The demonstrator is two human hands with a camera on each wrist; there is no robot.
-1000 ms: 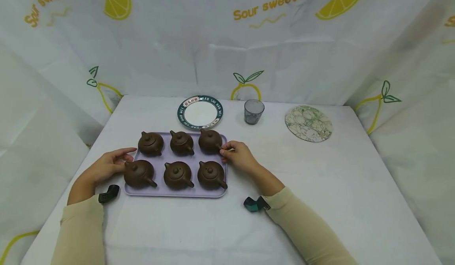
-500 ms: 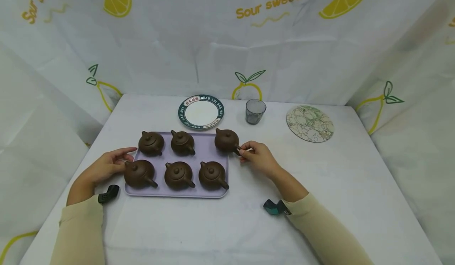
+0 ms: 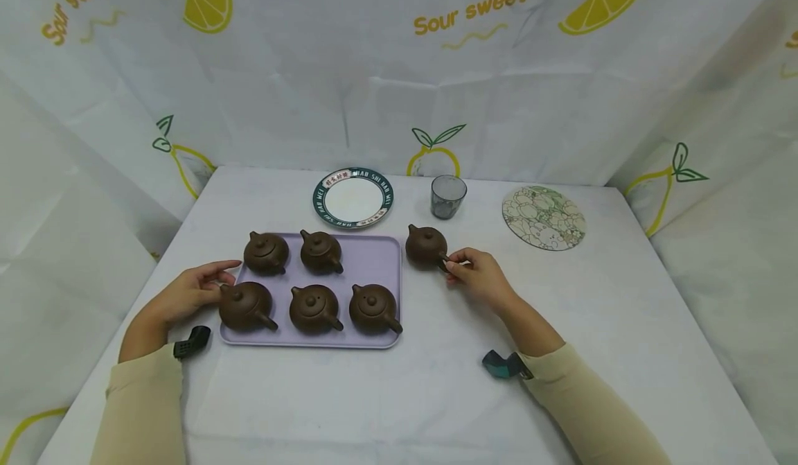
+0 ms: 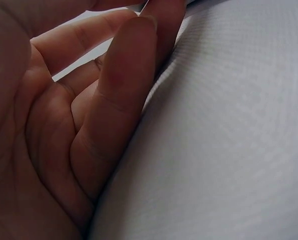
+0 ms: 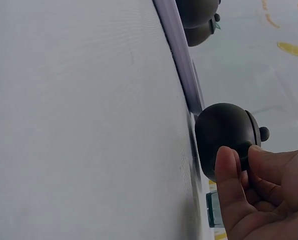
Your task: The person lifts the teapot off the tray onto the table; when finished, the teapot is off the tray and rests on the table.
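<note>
Working remotely, I have my right hand [image 3: 481, 278] pinching a brown teapot [image 3: 426, 248], grip narrow, on its handle; pot lies between that hand and the tray [image 3: 374, 257], just past the tray's edge. Can't tell whether its base touches the table [image 3: 436, 396]. My left hand [image 3: 190, 292], loosely parted, lies at the tray's opposite end, beside the nearest of five other pots [image 3: 314, 310]; pressure on the tray unclear. Glass [image 3: 448, 198] beyond the right hand. My read: step in hand is shifting one pot off the tray. Next calls for a level, steady set-down before loosening the pinch.
</note>
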